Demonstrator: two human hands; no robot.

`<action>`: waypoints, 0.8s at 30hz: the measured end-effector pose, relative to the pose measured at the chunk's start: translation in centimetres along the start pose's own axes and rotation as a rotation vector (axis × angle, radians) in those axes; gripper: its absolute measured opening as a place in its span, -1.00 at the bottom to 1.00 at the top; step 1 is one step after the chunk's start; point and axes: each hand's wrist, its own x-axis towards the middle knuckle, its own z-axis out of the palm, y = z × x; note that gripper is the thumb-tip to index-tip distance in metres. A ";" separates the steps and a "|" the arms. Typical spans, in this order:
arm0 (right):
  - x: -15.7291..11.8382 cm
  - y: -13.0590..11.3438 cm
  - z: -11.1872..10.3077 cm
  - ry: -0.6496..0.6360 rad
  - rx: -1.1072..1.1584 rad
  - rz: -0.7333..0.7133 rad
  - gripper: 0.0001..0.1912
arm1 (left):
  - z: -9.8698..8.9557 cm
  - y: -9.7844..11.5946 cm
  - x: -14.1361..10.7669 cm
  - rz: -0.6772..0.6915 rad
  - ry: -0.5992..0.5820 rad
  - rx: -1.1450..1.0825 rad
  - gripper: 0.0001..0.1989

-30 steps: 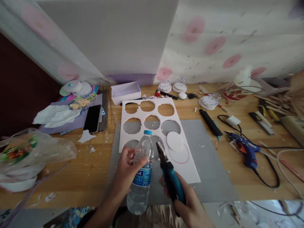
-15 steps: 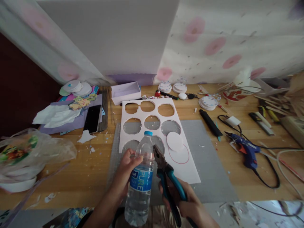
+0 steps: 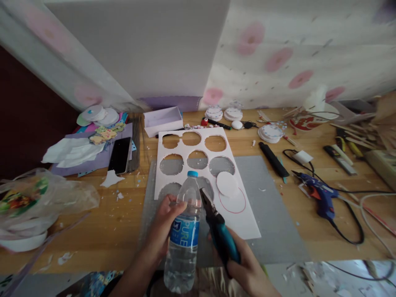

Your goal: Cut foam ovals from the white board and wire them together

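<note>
Fingers (image 3: 177, 210) on bottle (image 3: 182, 239), board edge (image 3: 250, 218) beyond, bare mat (image 3: 275, 222) rightward

We wear a dark sleeve (image 3: 114, 287) up the left arm — shiny tan lap fabric (image 3: 213, 281) — left hand (image 3: 167, 216), right hand (image 3: 244, 264) bare.

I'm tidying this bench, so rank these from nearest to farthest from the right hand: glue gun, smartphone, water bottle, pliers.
From the right hand:
1. Pliers: held in it.
2. Water bottle: just left, in the left hand.
3. Glue gun: off right.
4. Smartphone: far left.
</note>
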 end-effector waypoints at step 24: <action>0.2 1.2 1.1 0.153 -0.410 -0.289 -0.16 | 0.3 -1.9 -0.7 0.096 -0.012 -0.103 -0.62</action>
